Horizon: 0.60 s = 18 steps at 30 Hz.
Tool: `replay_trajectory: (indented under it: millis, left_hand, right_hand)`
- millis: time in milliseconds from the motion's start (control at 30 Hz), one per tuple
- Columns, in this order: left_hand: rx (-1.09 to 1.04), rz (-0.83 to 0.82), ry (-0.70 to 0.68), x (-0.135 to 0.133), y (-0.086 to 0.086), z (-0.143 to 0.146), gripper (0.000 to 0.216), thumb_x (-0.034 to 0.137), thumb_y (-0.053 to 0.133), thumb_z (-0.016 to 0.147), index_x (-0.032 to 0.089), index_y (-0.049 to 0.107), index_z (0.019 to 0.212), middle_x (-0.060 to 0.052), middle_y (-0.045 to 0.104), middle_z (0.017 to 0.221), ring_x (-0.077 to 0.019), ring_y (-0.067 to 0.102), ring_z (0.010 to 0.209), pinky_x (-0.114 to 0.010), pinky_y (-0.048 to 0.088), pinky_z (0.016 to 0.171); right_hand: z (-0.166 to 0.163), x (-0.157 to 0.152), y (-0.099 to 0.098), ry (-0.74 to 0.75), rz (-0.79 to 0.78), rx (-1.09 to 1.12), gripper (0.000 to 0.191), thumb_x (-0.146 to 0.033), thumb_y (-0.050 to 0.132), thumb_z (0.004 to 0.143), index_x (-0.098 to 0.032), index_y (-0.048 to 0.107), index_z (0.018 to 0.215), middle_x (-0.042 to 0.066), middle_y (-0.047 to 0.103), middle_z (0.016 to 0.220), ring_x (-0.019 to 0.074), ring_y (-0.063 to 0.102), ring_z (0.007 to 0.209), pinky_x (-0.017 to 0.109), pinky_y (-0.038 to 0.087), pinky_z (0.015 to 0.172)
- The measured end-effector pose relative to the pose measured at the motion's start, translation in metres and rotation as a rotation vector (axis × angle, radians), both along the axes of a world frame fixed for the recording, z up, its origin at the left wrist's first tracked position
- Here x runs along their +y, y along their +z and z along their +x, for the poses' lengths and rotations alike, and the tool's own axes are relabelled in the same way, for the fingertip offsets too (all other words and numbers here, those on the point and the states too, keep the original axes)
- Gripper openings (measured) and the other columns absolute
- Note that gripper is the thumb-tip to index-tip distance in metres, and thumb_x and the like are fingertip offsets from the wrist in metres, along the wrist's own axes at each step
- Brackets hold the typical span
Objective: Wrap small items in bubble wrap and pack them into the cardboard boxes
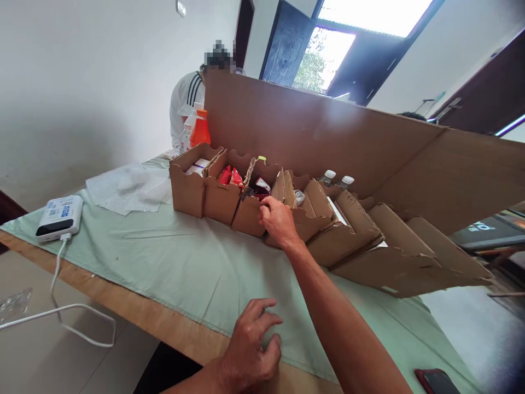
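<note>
Green cloth leaves passage before the cardboard boxes, while a tall panel stands in the way behind

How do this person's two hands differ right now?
The right hand is up at a cardboard box's front wall; the left hand is lower, by the wooden table edge. The right hand's fingers are bent close together, while the left hand's are spread and loosely curled. Both are bare.
</note>
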<state>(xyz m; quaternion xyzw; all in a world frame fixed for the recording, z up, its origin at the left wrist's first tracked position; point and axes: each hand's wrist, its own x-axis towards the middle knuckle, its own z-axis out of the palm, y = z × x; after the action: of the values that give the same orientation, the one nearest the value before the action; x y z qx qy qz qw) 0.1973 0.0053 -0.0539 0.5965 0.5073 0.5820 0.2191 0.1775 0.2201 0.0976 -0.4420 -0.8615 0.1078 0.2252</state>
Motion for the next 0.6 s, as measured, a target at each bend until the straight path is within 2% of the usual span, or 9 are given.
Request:
replay_trajectory:
  millis: [100,200,267,367,433,500,600]
  left_hand:
    - [-0.043,0.020,0.176,-0.011,0.008,-0.017,0.039,0.006,0.054,0.082,0.021,0.066,0.116,-0.015,0.061,0.138,-0.0281,0.063,0.125,-0.046,0.056,0.101]
    - [-0.057,0.015,0.381,-0.027,0.012,-0.048,0.039,0.010,0.052,0.091,0.026,0.061,0.126,-0.011,0.055,0.145,-0.0278,0.054,0.136,-0.050,0.048,0.110]
    - [-0.070,0.004,0.484,-0.037,0.011,-0.073,0.038,0.016,0.053,0.095,0.028,0.059,0.131,-0.010,0.052,0.149,-0.0280,0.051,0.137,-0.050,0.046,0.109]
    - [-0.101,-0.029,0.554,-0.047,0.010,-0.102,0.041,0.022,0.058,0.095,0.028,0.056,0.135,-0.010,0.050,0.150,-0.0287,0.052,0.133,-0.047,0.049,0.104]
    - [-0.128,-0.062,0.538,-0.050,0.012,-0.110,0.046,0.025,0.059,0.095,0.028,0.053,0.140,-0.010,0.051,0.150,-0.0294,0.052,0.134,-0.047,0.049,0.105]
    - [-0.147,-0.097,0.484,-0.050,0.015,-0.110,0.053,0.025,0.060,0.094,0.029,0.048,0.146,-0.010,0.050,0.152,-0.0305,0.050,0.137,-0.049,0.047,0.109]
    - [-0.159,-0.142,0.380,-0.046,0.021,-0.103,0.064,0.025,0.061,0.092,0.031,0.040,0.153,-0.010,0.044,0.158,-0.0320,0.045,0.143,-0.052,0.042,0.115]
  right_hand:
    - [0.014,-0.025,-0.003,0.030,-0.015,0.021,0.023,-0.020,0.047,0.095,-0.022,0.070,0.101,0.004,0.076,0.077,0.0211,0.073,0.072,0.028,0.049,0.065]
    - [0.048,-0.076,-0.004,0.100,-0.030,0.019,0.019,-0.022,0.050,0.095,-0.025,0.068,0.094,0.001,0.075,0.074,0.0195,0.072,0.068,0.027,0.048,0.063]
    - [0.079,-0.114,-0.003,0.194,-0.033,0.021,0.018,-0.025,0.050,0.097,-0.025,0.068,0.093,0.000,0.074,0.072,0.0180,0.070,0.062,0.026,0.047,0.058]
    - [0.136,-0.153,0.002,0.338,-0.068,0.038,0.021,-0.024,0.048,0.101,-0.026,0.069,0.100,-0.001,0.076,0.074,0.0154,0.070,0.058,0.024,0.049,0.054]
    - [0.177,-0.158,0.003,0.367,-0.031,0.049,0.018,-0.025,0.054,0.098,-0.028,0.071,0.104,0.000,0.080,0.084,0.0163,0.075,0.066,0.022,0.056,0.060]
    - [0.216,-0.153,0.000,0.274,0.028,0.105,0.017,-0.030,0.060,0.096,-0.030,0.074,0.107,0.000,0.081,0.089,0.0183,0.078,0.074,0.022,0.061,0.065]
    - [0.261,-0.146,-0.015,-0.023,0.042,0.358,0.034,-0.036,0.062,0.096,-0.033,0.067,0.130,0.003,0.079,0.114,0.0222,0.078,0.096,0.025,0.065,0.075]
